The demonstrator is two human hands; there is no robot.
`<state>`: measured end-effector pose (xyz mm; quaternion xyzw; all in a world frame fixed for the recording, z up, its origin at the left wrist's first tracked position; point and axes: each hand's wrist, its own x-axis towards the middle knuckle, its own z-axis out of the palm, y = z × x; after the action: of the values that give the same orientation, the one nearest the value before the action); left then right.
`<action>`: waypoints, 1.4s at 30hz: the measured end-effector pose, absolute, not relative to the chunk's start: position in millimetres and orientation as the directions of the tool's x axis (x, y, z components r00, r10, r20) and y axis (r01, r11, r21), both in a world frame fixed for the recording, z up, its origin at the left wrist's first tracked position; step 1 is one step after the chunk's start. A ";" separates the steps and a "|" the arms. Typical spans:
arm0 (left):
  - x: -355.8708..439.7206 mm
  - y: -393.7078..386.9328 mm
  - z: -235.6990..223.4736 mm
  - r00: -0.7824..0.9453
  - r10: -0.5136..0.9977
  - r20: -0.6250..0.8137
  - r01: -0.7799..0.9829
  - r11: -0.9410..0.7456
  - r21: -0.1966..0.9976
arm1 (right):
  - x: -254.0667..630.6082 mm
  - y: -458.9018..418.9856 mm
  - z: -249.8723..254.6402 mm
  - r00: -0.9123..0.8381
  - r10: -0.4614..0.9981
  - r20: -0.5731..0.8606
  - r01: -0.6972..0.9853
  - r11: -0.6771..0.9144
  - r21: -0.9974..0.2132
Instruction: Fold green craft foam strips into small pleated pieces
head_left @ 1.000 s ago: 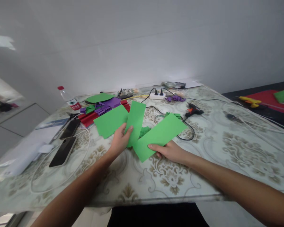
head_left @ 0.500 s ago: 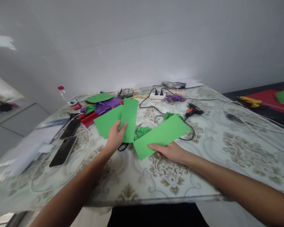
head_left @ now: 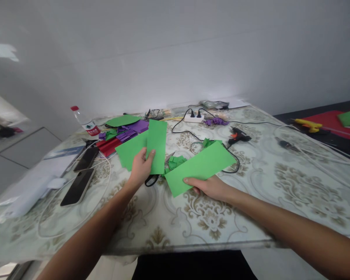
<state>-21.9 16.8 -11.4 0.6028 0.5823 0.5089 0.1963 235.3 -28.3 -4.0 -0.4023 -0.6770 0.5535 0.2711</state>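
My left hand (head_left: 141, 168) pinches an upright green paper strip (head_left: 156, 146) between thumb and fingers. Behind that strip and hand, larger green paper sheets (head_left: 131, 149) lie at a slant; whether the fingers touch them I cannot tell. My right hand (head_left: 209, 187) grips a second green paper piece (head_left: 200, 169), tilted up to the right, with the thumb on top. Between the two held pieces sits a small heap of cut green paper bits (head_left: 176, 161). Scissors, partly covered by paper, show a black handle (head_left: 151, 180) below the left strip.
A black glue gun (head_left: 238, 135) lies right of the papers, its cord looping near a white power strip (head_left: 194, 118). Purple and red paper, a water bottle (head_left: 87, 122) and two phones (head_left: 78, 187) are on the left. A yellow glue gun (head_left: 308, 125) lies far right.
My left hand has shifted slightly left with its green strip, uncovering a little more of the scissors and green bits. My right hand has barely moved.
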 end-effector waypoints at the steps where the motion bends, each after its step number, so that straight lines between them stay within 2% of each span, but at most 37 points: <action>1: -21.5 16.4 -11.3 -0.192 0.902 0.386 0.508 -0.245 0.826 | 235.0 -28.7 -4.0 -0.522 0.850 -0.076 0.237 0.059 -0.970; 4: -19.6 15.1 -11.1 -0.194 0.893 0.406 0.539 -0.249 0.804 | 233.7 -28.8 -3.0 -0.489 0.869 -0.076 0.190 0.021 -0.982; 7: -17.6 13.6 -10.1 -0.194 0.891 0.410 0.523 -0.260 0.812 | 233.3 -22.9 -2.3 -0.461 0.873 -0.157 0.001 -0.177 -0.984; 9: -15.8 12.2 -9.1 -0.194 0.889 0.416 0.512 -0.270 0.816 | 234.6 -15.0 -2.6 -0.473 0.846 -0.246 -0.193 -0.372 -0.908; 11: -13.8 10.8 -8.2 -0.187 0.887 0.422 0.510 -0.280 0.814 | 236.9 -6.1 -3.6 -0.456 0.839 -0.295 -0.332 -0.468 -0.819; 15: -11.0 9.3 -7.6 -0.174 0.891 0.420 0.517 -0.280 0.809 | 241.0 5.3 -8.6 -0.482 0.794 -0.371 -0.406 -0.578 -0.708; 19: -7.1 5.4 -5.8 -0.166 0.899 0.405 0.503 -0.276 0.819 | 240.0 4.4 -13.0 -0.519 0.777 -0.356 -0.380 -0.583 -0.718; 21: -3.8 -0.6 -1.4 -0.117 0.933 0.340 0.441 -0.258 0.860 | 238.3 1.5 -13.0 -0.515 0.788 -0.336 -0.369 -0.558 -0.743; 22: -2.2 -4.5 1.8 -0.043 0.960 0.278 0.385 -0.241 0.891 | 237.5 0.0 -12.5 -0.510 0.796 -0.327 -0.363 -0.544 -0.757; 24: -0.2 -12.6 9.2 0.239 0.969 0.055 0.249 -0.116 0.962 | 236.0 -3.0 -11.3 -0.489 0.815 -0.311 -0.343 -0.508 -0.790; 26: -0.2 -18.6 15.2 0.548 0.820 -0.163 0.210 0.054 0.976 | 235.1 -5.5 -10.3 -0.470 0.834 -0.288 -0.319 -0.465 -0.826; 28: -1.7 -20.7 17.1 0.685 0.687 -0.244 0.229 0.115 0.967 | 234.6 -7.4 -9.6 -0.471 0.842 -0.263 -0.293 -0.430 -0.854; 31: -3.6 -18.2 10.6 0.686 0.677 -0.269 0.203 0.177 0.963 | 234.2 -10.0 -8.8 -0.493 0.834 -0.248 -0.251 -0.409 -0.877; 36: -1.4 -18.2 -4.3 0.661 0.699 -0.275 0.061 0.316 0.947 | 233.2 -14.3 -6.2 -0.523 0.817 -0.244 -0.200 -0.395 -0.897; 42: 1.4 -26.6 -3.0 0.683 0.704 -0.192 -0.070 0.326 0.943 | 232.6 -15.8 -6.6 -0.532 0.811 -0.242 -0.172 -0.384 -0.907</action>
<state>1.4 -26.6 -3.0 0.5210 0.3042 0.2564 0.7552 232.6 -15.8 -6.6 -0.3564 -0.4484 0.7516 0.3272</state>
